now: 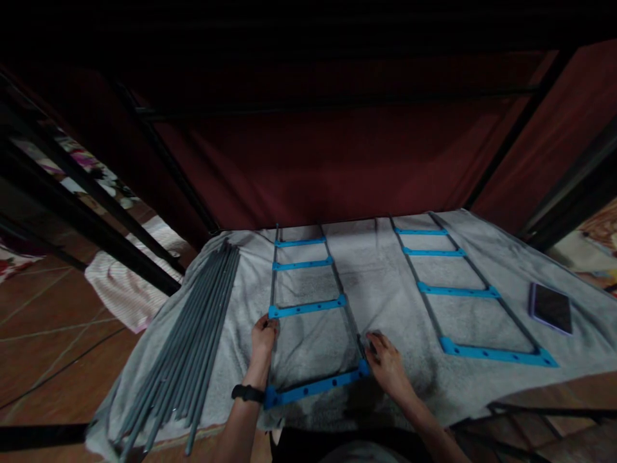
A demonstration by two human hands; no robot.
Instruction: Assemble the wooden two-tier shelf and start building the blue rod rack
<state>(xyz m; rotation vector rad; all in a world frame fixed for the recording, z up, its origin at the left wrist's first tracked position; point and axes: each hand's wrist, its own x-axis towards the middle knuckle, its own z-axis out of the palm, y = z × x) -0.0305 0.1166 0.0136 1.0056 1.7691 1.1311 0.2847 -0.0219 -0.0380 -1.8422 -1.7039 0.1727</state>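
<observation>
In front of me on a grey cloth lies a ladder-like frame of two grey rods [338,277] joined by several blue crossbars [308,308]. My left hand [265,335], with a black band on its wrist, pinches the frame's left rod just below the third crossbar. Beside the right rod, close to the nearest crossbar [315,388], is my right hand [384,363]. Its fingers are bent but apart, and whether they touch the rod is unclear. A second, similar frame [457,292] lies flat to the right, apart from both hands.
Left of the frame lies a bundle of loose grey rods [193,341]. A phone [551,307] rests on the cloth [380,283] at the far right. Dark metal bars [159,151] and a red panel [318,161] stand behind. A striped cloth [125,276] lies at the left.
</observation>
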